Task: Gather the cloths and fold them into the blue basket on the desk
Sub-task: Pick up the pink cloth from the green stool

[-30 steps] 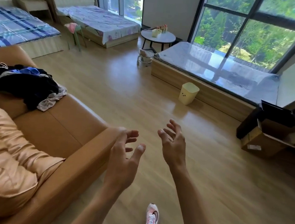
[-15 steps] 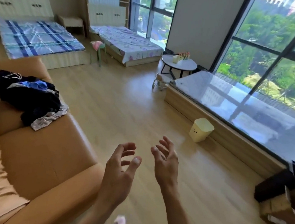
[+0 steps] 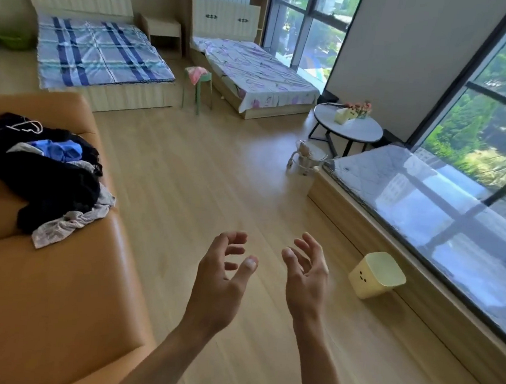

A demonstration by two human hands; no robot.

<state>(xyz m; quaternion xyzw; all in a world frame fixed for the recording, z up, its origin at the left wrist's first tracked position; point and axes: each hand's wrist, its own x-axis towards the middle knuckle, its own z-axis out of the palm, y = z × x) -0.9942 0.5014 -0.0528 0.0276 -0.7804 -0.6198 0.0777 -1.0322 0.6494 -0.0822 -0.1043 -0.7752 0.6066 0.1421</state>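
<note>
Wide room with pale wood floor [image 3: 211,163]; two beds along the far wall, the plaid bed [image 3: 101,56] and the floral bed [image 3: 253,72]; long window bench [image 3: 427,213] down the right side. Orange sofa [image 3: 47,290] filling the lower left; no desk and no blue basket anywhere in view, so the goal place not yet located. Heap of cloths [image 3: 48,174] lying on the sofa seat near its far end, mostly black with a blue piece on top and a pale grey piece trailing toward the seat edge; heap loose and unfolded, well apart from both hands. Possibly one more cloth, a pink one [image 3: 196,74], draped on the green stool [image 3: 200,94] between the beds; too small to be sure. Round surface [image 3: 347,128] by the window carrying only small items; yellow bin [image 3: 377,274] on the floor beside the bench. Left hand [image 3: 222,284] and right hand [image 3: 307,276] raised over the floor, fingers spread and loosely curled, palms turned inward, gripping nothing. Judged from this: nothing gathered, nothing folded, nothing in a basket; the whole task left, beginning with reaching the sofa heap.
</note>
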